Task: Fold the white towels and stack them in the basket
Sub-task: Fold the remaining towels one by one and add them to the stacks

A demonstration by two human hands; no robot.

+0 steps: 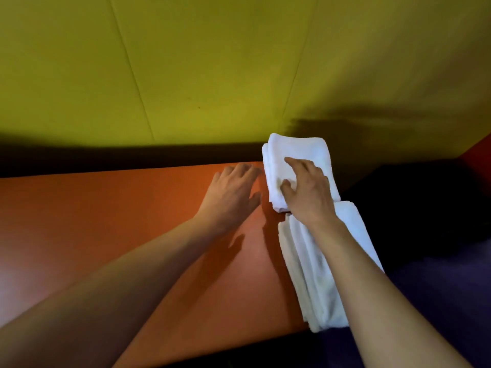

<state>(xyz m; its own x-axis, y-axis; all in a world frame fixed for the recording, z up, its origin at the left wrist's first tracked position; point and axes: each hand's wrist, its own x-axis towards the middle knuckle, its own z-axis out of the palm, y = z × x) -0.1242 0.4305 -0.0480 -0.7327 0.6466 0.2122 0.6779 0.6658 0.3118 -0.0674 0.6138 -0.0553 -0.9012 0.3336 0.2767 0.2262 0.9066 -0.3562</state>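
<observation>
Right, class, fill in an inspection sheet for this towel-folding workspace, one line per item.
Surface: orange table, towels along its right edge.
Job's things: far folded towel; near folded towel under the right forearm; no basket seen.
Clutter: nothing seen.
Grippers: right hand rests on the far folded towel, fingers spread; left hand flat and open beside it.
Cables: nothing seen.
Surroundings: yellow-green wall; dark area to the right.

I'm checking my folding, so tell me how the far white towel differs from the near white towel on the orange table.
The far towel is a shorter, compact bundle; the near towel is a longer strip. The right hand rests on the far towel, while only the forearm crosses above the near towel. Both are white, folded, and lie along the orange table's right edge.
</observation>
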